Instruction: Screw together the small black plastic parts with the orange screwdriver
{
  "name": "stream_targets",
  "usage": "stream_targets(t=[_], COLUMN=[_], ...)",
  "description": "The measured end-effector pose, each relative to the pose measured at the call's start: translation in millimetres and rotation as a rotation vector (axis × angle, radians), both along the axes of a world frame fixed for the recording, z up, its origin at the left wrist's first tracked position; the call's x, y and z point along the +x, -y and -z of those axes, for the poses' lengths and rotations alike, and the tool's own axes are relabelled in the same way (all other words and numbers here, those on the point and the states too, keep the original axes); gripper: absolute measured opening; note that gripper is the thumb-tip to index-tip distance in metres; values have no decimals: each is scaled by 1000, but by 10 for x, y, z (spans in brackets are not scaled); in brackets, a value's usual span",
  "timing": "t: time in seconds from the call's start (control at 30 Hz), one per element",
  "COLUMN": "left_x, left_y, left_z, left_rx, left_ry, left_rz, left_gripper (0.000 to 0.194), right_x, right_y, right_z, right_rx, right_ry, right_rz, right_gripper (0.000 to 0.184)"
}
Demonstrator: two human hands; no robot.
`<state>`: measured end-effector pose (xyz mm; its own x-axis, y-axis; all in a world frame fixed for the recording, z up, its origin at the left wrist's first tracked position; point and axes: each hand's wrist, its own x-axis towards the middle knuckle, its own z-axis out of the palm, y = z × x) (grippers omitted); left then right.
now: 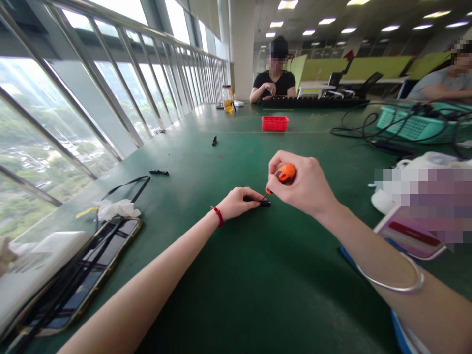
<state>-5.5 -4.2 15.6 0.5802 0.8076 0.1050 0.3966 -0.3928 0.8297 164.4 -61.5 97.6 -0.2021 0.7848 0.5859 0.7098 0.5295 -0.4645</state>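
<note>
My right hand (pixel 300 182) is closed around the orange and black handle of a screwdriver (pixel 285 173). The tool is tilted, its shaft running down and left to a small black part (pixel 264 202) on the green tabletop. My left hand (pixel 239 201), with a red band at the wrist, pinches that black part against the table. Its fingertips lie right beside the screwdriver's tip and cover part of the piece. Whether the tip sits in a screw is too small to tell.
Small black pieces (pixel 159 172) lie to the left and farther back. A red tray (pixel 275 123) stands ahead. At left is a phone (pixel 84 270); at right, a teal basket (pixel 401 123) with cables. A person (pixel 275 81) sits across, another at far right.
</note>
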Motion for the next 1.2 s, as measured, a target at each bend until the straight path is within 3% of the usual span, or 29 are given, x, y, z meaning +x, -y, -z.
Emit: stream_targets(t=[0.13, 0.23, 0.37, 0.5, 0.63, 0.77, 0.9, 1.03, 1.2], left_x=[-3, -6, -3, 3, 3, 4, 1, -4, 0], left_y=[-3, -16, -9, 9, -7, -8, 9, -4, -4], left_z=[9, 24, 12, 3, 18, 9, -1, 14, 8], left_rx=[-7, 4, 0, -16, -7, -9, -22, -11, -15], left_ry=[5, 18, 5, -6, 32, 5, 6, 25, 11], left_rz=[-9, 12, 2, -33, 10, -1, -25, 10, -6], left_gripper=[20, 19, 18, 21, 20, 18, 19, 18, 18], right_x=[-21, -35, -30, -31, -48, -44, -36, -45, -45], right_y=[16, 11, 19, 35, 30, 35, 36, 23, 36], right_z=[-4, 6, -4, -19, -2, -2, -5, 20, 8], right_rx=[-5, 4, 7, 16, 14, 32, 22, 45, 62], right_ry=[38, 55, 43, 65, 82, 52, 51, 64, 41], right_rz=[64, 122, 86, 84, 182, 131, 110, 198, 119], right_gripper=[22, 18, 14, 29, 26, 15, 32, 25, 21])
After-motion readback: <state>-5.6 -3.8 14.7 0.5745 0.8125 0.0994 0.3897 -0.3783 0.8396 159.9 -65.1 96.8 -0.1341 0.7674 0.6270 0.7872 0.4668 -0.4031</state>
